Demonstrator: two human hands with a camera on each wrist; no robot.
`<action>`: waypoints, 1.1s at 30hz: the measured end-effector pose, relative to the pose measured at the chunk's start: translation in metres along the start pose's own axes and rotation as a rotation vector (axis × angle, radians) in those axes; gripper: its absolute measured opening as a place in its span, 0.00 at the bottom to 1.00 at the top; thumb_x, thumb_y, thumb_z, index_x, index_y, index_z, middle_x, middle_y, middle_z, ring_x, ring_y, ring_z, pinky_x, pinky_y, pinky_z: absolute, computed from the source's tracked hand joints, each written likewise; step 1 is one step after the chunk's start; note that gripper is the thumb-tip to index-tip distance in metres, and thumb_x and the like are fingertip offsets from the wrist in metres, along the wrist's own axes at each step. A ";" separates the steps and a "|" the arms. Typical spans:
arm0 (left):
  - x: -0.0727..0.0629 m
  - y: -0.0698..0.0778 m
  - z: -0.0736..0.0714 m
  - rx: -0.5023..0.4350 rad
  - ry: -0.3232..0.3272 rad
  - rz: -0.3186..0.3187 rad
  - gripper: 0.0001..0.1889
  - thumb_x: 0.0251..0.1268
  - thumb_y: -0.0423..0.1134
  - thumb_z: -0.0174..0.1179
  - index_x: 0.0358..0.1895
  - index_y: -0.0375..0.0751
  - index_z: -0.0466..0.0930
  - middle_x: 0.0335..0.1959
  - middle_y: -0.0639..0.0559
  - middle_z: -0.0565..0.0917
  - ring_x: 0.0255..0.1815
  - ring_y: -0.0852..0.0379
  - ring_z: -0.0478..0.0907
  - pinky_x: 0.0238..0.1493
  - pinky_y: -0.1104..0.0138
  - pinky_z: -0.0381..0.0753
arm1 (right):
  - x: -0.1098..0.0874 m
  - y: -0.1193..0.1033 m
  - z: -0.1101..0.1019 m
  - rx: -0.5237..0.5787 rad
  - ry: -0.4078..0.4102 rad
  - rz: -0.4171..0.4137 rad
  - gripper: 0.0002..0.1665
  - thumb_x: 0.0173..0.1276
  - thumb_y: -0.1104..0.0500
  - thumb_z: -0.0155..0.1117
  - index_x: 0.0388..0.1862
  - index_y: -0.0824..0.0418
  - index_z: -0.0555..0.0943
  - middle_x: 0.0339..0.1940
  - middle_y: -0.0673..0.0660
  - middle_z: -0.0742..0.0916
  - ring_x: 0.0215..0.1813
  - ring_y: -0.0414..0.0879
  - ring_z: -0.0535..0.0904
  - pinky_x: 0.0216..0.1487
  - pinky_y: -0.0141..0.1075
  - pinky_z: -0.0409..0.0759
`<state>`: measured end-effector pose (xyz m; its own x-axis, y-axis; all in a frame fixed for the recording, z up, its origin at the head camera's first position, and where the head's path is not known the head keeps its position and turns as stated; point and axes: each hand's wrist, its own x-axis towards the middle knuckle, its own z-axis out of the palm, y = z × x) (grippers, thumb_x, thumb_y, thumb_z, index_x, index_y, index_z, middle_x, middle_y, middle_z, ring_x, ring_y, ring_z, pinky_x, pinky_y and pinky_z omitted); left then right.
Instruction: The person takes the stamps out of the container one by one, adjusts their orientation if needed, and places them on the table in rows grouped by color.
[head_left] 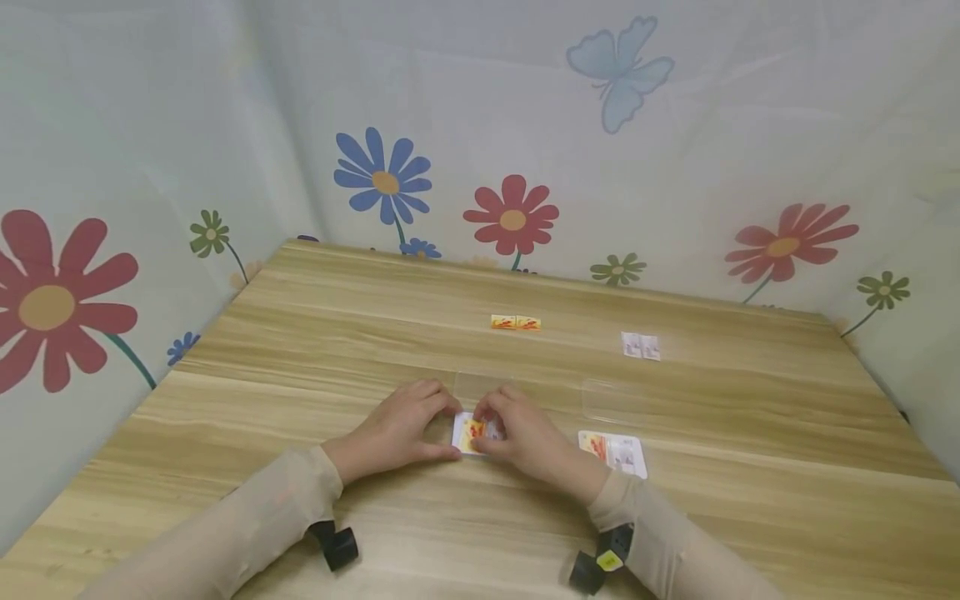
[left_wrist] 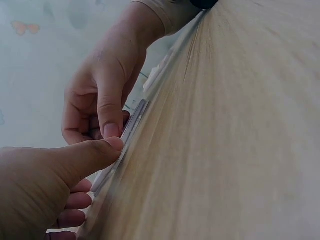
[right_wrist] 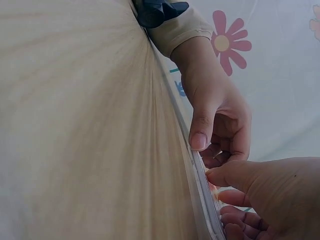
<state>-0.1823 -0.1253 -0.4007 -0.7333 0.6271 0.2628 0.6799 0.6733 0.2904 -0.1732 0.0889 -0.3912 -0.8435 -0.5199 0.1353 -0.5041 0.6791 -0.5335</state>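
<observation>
A thin, flat case [head_left: 459,435] with a white inside lies on the table in front of me. My left hand [head_left: 401,425] holds its left edge between thumb and fingers. In the case is a small yellow-and-red picture card [head_left: 471,433]. The thumb and fingertips of my right hand [head_left: 528,433] pinch at this card and cover its right side. The wrist views show the case edge-on: my left thumb [left_wrist: 102,150] is on its rim, and my right thumb [right_wrist: 225,175] reaches over it. A pale piece beside the card is mostly hidden.
To the right lies another white case [head_left: 633,457] with an orange and a pale picture in it. Clear lids [head_left: 476,385] lie beyond both cases. Farther back are a pair of yellow-and-red cards [head_left: 516,322] and a pair of pale cards [head_left: 641,346]. A flowered curtain [head_left: 450,83] borders the wooden table.
</observation>
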 end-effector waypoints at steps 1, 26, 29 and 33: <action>0.000 0.000 0.000 -0.001 0.000 0.000 0.27 0.48 0.57 0.71 0.47 0.45 0.80 0.44 0.54 0.80 0.49 0.56 0.76 0.54 0.58 0.76 | 0.000 0.000 0.000 0.001 0.002 -0.002 0.15 0.57 0.56 0.71 0.41 0.58 0.79 0.36 0.51 0.77 0.36 0.40 0.70 0.35 0.29 0.70; 0.001 -0.002 0.002 -0.005 0.010 0.014 0.26 0.48 0.56 0.71 0.47 0.44 0.80 0.44 0.54 0.79 0.49 0.55 0.76 0.54 0.59 0.76 | 0.003 0.005 0.002 0.024 0.100 -0.092 0.08 0.59 0.66 0.67 0.33 0.58 0.76 0.28 0.51 0.78 0.31 0.39 0.71 0.31 0.25 0.70; 0.001 -0.002 0.002 -0.005 0.010 0.012 0.26 0.48 0.55 0.71 0.46 0.44 0.80 0.44 0.54 0.79 0.49 0.55 0.76 0.54 0.59 0.76 | 0.003 0.005 0.002 0.034 0.094 -0.086 0.07 0.60 0.66 0.66 0.33 0.58 0.76 0.28 0.50 0.78 0.31 0.38 0.71 0.31 0.25 0.70; 0.001 -0.002 0.003 -0.004 0.010 0.013 0.26 0.48 0.56 0.71 0.46 0.44 0.80 0.44 0.53 0.79 0.49 0.55 0.76 0.53 0.59 0.76 | 0.004 0.004 0.002 0.057 0.093 -0.077 0.07 0.60 0.66 0.66 0.35 0.59 0.77 0.29 0.50 0.79 0.31 0.37 0.72 0.32 0.25 0.72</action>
<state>-0.1847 -0.1252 -0.4034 -0.7244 0.6316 0.2762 0.6893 0.6637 0.2904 -0.1782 0.0888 -0.3945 -0.8178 -0.5168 0.2532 -0.5586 0.6070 -0.5653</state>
